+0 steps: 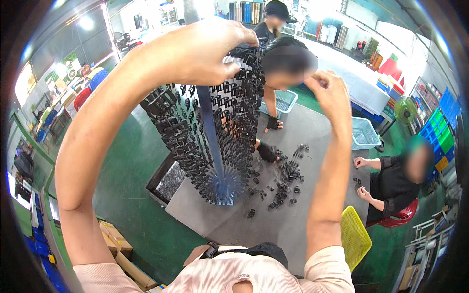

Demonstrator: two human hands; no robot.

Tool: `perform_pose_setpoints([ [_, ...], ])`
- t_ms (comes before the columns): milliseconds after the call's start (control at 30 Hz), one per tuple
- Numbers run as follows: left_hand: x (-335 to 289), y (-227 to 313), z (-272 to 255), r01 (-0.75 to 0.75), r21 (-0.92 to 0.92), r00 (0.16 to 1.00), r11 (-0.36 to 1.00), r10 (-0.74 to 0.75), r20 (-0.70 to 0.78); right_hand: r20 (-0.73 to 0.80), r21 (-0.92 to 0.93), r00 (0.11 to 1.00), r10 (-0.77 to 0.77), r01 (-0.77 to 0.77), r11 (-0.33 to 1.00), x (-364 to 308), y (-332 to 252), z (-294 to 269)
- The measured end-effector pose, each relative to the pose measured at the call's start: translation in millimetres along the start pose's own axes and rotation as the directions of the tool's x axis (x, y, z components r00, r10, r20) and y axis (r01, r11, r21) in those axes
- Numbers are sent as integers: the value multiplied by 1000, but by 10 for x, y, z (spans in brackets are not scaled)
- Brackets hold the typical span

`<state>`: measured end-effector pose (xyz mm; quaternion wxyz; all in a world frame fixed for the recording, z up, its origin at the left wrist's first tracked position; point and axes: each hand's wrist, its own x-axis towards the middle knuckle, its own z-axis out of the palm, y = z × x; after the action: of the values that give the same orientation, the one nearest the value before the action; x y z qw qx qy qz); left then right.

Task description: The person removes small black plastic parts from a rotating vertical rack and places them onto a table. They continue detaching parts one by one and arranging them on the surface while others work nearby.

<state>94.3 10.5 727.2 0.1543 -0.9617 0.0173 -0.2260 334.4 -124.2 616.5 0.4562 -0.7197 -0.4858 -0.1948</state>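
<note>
A tall rack [208, 132] with a blue central post and a round spoked base stands on the grey table, hung all round with rows of small black plastic clips [234, 115]. High at its top, my left hand [217, 51] curls its fingers and thumb around some of the black clips. My right hand [330, 93] is raised to the right of the rack, beside a co-worker's head. Its fingers are bent together with the thumb; anything between them is hidden. Loose black clips [283, 188] lie scattered on the table below.
A co-worker in black fingerless gloves [267, 151] leans over the grey table [293, 229] behind the rack. Another person [391, 180] sits at the right side. Light blue baskets [364, 133] stand beyond, a yellow basket [355, 237] at right, and a dark bin [166, 180] at left.
</note>
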Motion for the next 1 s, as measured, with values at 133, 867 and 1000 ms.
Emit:
perform_pose_setpoints([
  [133, 130, 106, 37, -14, 19, 999, 1000, 15, -34, -73, 278, 993, -91, 108, 954, -35, -474, 303],
  [867, 44, 14, 6, -95, -21, 993, 995, 93, -75, -145, -28, 985, -94, 91, 995, 29, -108, 90],
  [1000, 232, 189, -76, 110, 20, 977, 994, -112, 181, -181, 235, 976, -119, 160, 959, -56, -544, 312],
])
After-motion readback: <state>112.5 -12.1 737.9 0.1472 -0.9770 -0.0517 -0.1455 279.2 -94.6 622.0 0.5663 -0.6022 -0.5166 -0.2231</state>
